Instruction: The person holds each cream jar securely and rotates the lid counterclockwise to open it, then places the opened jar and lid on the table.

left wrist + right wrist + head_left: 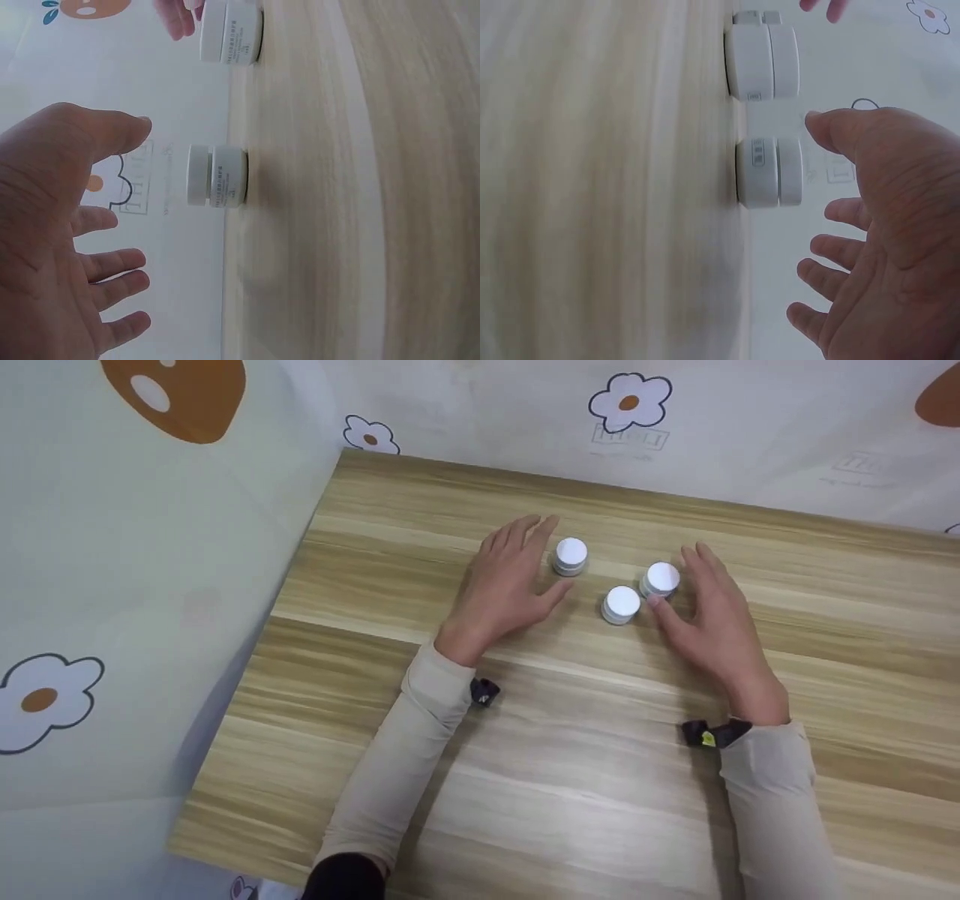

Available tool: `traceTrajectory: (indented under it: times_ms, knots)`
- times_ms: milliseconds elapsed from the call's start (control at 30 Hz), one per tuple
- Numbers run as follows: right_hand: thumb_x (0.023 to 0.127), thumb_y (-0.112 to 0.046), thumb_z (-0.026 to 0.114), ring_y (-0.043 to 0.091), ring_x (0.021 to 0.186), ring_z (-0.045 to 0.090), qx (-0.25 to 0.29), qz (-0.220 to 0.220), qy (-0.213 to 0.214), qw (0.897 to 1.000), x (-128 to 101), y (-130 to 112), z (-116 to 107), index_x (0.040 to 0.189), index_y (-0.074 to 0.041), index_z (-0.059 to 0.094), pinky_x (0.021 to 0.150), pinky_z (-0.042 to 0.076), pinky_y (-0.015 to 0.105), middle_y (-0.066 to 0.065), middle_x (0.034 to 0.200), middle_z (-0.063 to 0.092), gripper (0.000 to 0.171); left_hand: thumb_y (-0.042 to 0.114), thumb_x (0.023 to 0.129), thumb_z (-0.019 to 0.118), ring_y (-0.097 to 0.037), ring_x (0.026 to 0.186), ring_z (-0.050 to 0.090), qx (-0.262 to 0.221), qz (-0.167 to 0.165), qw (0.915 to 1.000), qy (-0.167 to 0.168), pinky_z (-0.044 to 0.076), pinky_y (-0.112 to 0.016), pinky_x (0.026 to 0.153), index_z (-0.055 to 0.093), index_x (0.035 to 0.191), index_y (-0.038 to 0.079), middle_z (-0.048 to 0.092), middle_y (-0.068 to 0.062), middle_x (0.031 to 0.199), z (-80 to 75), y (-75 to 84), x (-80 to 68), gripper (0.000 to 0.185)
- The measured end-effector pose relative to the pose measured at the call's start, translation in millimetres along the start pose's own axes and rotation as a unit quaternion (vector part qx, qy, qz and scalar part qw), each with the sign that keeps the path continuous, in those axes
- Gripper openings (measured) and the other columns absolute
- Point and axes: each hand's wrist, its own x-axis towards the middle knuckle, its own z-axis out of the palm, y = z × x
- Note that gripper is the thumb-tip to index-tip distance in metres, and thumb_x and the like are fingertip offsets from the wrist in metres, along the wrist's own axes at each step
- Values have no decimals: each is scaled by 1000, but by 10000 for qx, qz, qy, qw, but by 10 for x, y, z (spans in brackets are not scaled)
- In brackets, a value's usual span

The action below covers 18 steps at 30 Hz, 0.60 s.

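Three small white lidded jars stand upright on the wooden table. The left jar [571, 556] is beside my left hand [506, 581], whose thumb and fingers spread around it without visible contact. My right hand [716, 619] is by the right jar [661, 580], thumb in front and fingers beyond it; in the right wrist view a gap shows between the thumb and that jar [769, 172]. Between the two hands, nearer the front, stands the middle jar [620, 605]. Small print marks the side of the left jar [225, 176] in the left wrist view. Neither hand holds anything.
The wood-grain table [570, 780] ends at a left edge beside a pale wall covering [150, 607] with flower prints. A similar printed sheet [495, 420] rises behind the back edge. Dark wrist cameras [484, 691] sit at both beige cuffs.
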Motion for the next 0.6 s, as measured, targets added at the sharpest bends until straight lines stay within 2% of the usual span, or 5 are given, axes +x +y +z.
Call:
traceTrajectory:
  times_ms: [267, 367, 500, 600]
  knots:
    - [98, -30, 73, 47, 161, 24, 72, -207, 76, 9997, -1, -112, 57, 162, -3, 38, 130, 20, 66, 24, 174, 25, 78, 49, 102, 62, -23, 146, 48, 19, 140, 9998, 115, 37, -41, 124, 42, 162, 19, 53, -5, 154, 46, 32, -21, 70]
    - [98, -26, 74, 45, 159, 29, 109, -311, 265, 9991, -12, -152, 82, 158, -3, 45, 129, 25, 64, 22, 171, 32, 71, 44, 103, 62, -24, 144, 50, -47, 212, 9997, 142, 38, -42, 122, 44, 160, 18, 56, -5, 151, 74, 44, -26, 65]
    - [96, -15, 73, 40, 142, 47, 166, -459, 628, 9968, 2, -235, 135, 147, -3, 59, 118, 38, 58, 22, 150, 52, 54, 34, 103, 62, -25, 140, 52, -281, 343, 9989, 143, 40, -43, 119, 50, 154, 16, 58, -5, 146, 93, 70, -28, 56]
    - [95, -9, 71, 36, 124, 56, 265, -489, 661, 9963, 13, -293, 175, 141, -3, 64, 106, 44, 52, 21, 133, 60, 47, 30, 103, 61, -25, 138, 53, -362, 361, 9987, 48, 42, -42, 116, 53, 150, 16, 59, -5, 145, 108, 90, -33, 50]
